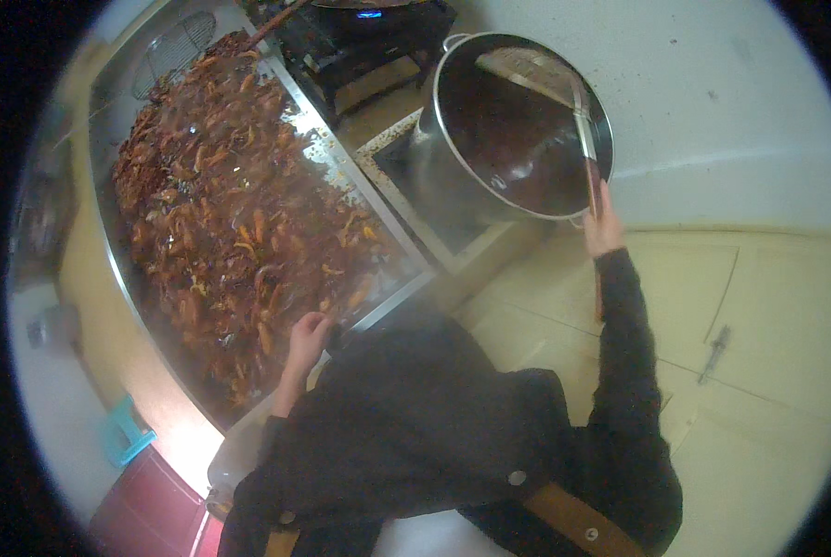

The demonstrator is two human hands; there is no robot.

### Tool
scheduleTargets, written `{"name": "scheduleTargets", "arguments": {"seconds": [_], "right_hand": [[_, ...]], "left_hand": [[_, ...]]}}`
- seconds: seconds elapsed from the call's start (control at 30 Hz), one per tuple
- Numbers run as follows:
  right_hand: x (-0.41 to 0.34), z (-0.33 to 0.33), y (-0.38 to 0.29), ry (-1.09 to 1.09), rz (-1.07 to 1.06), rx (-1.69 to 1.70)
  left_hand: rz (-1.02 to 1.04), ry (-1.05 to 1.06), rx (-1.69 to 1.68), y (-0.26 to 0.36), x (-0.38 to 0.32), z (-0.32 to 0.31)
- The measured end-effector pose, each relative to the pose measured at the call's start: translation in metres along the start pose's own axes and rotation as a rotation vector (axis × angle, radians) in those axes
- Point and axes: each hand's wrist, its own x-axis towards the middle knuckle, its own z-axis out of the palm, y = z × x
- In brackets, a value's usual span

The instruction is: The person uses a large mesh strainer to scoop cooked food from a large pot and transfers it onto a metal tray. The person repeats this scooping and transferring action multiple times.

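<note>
My right hand (603, 226) grips the wooden handle (592, 184) of a large mesh skimmer; the handle's end runs down past my wrist. The skimmer's mesh head (530, 72) lies across the far side of a deep metal stockpot (438, 125), against dark brown liquid (506, 139). How deep the mesh sits is unclear. At the near corner of a large metal tray (394, 299), my left hand (309, 338) has its fingers curled in. Whether it holds anything is unclear. Heaped in the tray are dark, glossy brown cooked food pieces (248, 230), blurred by steam.
A wire-mesh skimmer (175, 52) rests at the tray's far end, near another wooden handle (276, 24). The stockpot stands on a low cooker (450, 233). Behind is a black stove (374, 49) with a lit blue display. A red tub (151, 505) sits lower left.
</note>
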Motion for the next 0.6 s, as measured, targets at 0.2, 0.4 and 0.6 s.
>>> {"name": "scheduleTargets", "arguments": {"seconds": [0.2,0.4,0.6], "right_hand": [[0.123,0.027,0.05,-0.608,-0.014,-0.628],[0.21,0.092,0.063,-0.712,-0.244,-0.756],[0.231,0.128,0.08,-0.622,-0.337,-0.96]], "left_hand": [[-0.045,0.075,-0.046,0.021,0.008,0.013],[-0.112,0.214,-0.038,0.023,0.0,0.028],[-0.255,0.26,-0.017,0.007,-0.007,0.047]]}}
